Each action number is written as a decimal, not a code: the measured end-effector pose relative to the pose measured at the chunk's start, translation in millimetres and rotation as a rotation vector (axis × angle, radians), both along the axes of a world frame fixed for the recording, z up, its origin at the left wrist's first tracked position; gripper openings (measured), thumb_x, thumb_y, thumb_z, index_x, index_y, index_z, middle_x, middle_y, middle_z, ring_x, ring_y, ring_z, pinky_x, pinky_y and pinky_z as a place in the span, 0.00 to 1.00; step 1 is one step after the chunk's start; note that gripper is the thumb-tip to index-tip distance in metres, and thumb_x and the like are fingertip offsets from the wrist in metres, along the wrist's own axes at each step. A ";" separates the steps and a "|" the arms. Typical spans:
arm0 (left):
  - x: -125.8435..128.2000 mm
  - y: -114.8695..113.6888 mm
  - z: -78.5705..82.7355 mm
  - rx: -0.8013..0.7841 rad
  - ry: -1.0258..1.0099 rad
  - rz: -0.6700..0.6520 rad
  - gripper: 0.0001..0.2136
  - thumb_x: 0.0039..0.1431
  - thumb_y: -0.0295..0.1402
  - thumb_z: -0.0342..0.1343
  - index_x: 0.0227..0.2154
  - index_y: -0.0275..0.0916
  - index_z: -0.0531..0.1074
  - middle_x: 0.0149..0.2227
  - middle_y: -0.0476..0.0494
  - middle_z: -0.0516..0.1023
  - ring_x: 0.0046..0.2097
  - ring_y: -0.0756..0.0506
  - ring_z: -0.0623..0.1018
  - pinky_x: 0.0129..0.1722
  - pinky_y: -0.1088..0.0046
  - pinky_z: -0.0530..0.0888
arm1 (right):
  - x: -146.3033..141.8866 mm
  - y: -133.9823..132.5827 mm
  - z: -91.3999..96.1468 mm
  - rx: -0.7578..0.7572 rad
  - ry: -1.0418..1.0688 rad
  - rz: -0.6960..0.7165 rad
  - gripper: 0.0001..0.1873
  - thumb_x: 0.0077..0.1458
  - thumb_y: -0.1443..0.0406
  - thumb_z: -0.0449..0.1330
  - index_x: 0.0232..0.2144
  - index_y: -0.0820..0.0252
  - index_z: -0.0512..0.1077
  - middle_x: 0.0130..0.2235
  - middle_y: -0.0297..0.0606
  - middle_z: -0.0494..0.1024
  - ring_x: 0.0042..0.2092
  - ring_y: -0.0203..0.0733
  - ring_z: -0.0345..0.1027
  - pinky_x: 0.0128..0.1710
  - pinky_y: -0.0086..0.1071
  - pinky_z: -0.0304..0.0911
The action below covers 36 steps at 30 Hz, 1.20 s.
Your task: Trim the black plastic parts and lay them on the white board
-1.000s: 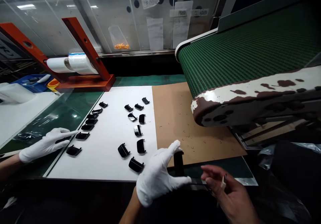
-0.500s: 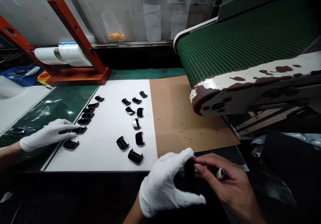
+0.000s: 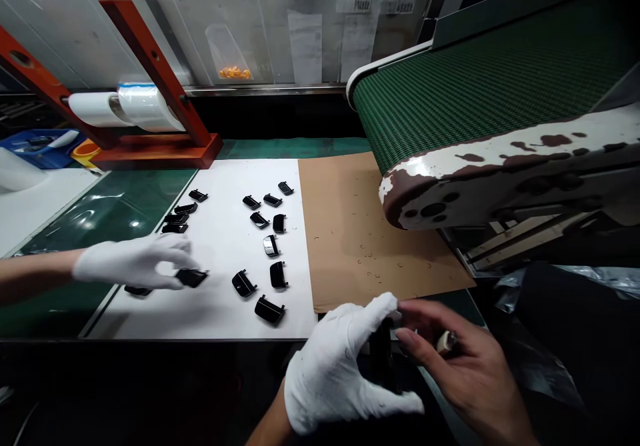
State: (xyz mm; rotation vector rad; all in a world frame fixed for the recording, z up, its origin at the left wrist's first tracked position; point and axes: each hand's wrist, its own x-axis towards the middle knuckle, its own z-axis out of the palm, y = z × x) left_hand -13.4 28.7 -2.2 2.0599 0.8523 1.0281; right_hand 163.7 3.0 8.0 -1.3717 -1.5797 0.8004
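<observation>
The right hand (image 3: pixel 465 369), apart from the black plastic piece (image 3: pixel 383 353) 1 second ago, is now right by its top, so work there looks begun. The piece sits at 5 o'clock, in the left hand's (image 3: pixel 337 363) finger-and-thumb grip; the right grip holds a pale-handled tool (image 3: pixel 447 343). Near 8 o'clock, a co-worker's gloved hand (image 3: pixel 135 261) has moved another dark piece (image 3: pixel 191 277) toward 3 o'clock.

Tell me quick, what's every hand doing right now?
Left hand: holding a black part between spread thumb and finger.
Right hand: closed around a pale tool.
Other person's gloved hand: holding another black part.
</observation>
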 end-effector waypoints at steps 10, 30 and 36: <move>0.5 -1.6 -3.7 -0.049 -0.013 0.124 0.46 0.37 0.44 0.72 0.59 0.46 0.55 0.44 0.45 0.79 0.41 0.43 0.80 0.43 0.68 0.77 | 22.8 1.2 19.1 -0.228 -0.146 0.257 0.14 0.66 0.60 0.43 0.34 0.51 0.66 0.27 0.30 0.69 0.30 0.35 0.64 0.29 0.28 0.59; -9.9 -22.2 -17.8 -0.075 0.062 0.144 0.43 0.43 0.51 0.66 0.60 0.49 0.54 0.44 0.46 0.80 0.42 0.43 0.81 0.43 0.69 0.79 | 5.4 91.6 -52.5 -0.261 -0.592 -0.087 0.23 0.50 0.53 0.62 0.46 0.59 0.70 0.44 0.45 0.76 0.45 0.52 0.69 0.44 0.43 0.63; -17.1 -24.6 -34.8 -0.028 0.038 0.177 0.44 0.42 0.43 0.68 0.61 0.49 0.53 0.43 0.47 0.80 0.40 0.44 0.81 0.42 0.72 0.79 | -21.5 120.7 -64.3 -0.333 -0.477 -0.043 0.13 0.57 0.61 0.59 0.44 0.60 0.71 0.44 0.40 0.74 0.46 0.47 0.68 0.48 0.49 0.62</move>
